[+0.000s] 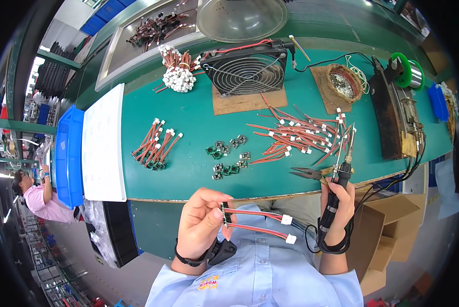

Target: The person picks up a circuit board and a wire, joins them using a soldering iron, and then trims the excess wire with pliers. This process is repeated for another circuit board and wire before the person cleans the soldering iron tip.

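Red wires (pixel 257 221) on small board (pixel 225 213) pinched by left hand (pixel 201 222), lengthwise rightward | soldering iron (pixel 338 185) gripped upright by right hand (pixel 338 211), near wire ends

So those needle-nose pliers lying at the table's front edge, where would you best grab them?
Probably by the yellow handles, coming from the right. The needle-nose pliers lie flat on the green table, thin jaws pointing left toward the small circuit boards, handles beside the right hand holding the soldering iron. The jaws look too slim to grip.
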